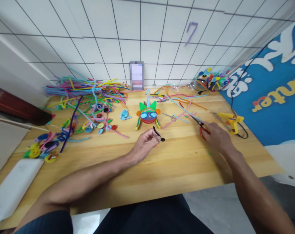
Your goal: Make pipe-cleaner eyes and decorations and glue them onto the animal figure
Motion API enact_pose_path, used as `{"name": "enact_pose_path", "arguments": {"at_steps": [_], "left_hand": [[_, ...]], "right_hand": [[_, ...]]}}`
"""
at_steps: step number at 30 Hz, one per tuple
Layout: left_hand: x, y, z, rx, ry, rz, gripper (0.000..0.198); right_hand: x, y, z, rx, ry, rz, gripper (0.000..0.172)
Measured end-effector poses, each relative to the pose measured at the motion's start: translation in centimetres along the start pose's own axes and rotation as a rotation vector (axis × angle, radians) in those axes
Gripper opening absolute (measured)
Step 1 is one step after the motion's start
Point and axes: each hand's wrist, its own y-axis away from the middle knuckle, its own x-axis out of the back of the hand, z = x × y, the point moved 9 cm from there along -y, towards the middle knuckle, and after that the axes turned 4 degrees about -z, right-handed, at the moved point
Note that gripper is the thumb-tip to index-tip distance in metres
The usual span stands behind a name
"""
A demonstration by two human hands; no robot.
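Note:
My left hand (147, 140) rests on the wooden table (176, 169) near its middle, fingers pinched on a short black pipe cleaner (158, 133) with a coiled end. Just beyond it stands a small pipe-cleaner figure (148, 114) with green ears, blue goggle eyes and a red mouth. My right hand (217, 136) lies to the right, its fingers closed round the red handles of a pair of scissors (200, 125), whose blades point back and left.
A heap of coloured pipe cleaners (86, 92) covers the back left. Coiled pieces and buttons (46, 146) lie at the left. A yellow glue gun (230, 121) sits at the right, a white box (13, 187) at the front left, finished figures (211, 81) at the back right.

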Motion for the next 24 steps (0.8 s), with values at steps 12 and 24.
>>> {"name": "enact_pose_path", "arguments": {"at_steps": [12, 24], "left_hand": [[1.0, -0.3, 0.1, -0.069, 0.028, 0.069, 0.029], [1.3, 0.0, 3.5, -0.367, -0.292, 0.009, 0.021]], "right_hand": [[1.7, 1.5, -10.6, 0.127, -0.966, -0.265, 0.039], [-0.4, 1.7, -22.0, 0.093, -1.66, -0.846, 0.031]]}}
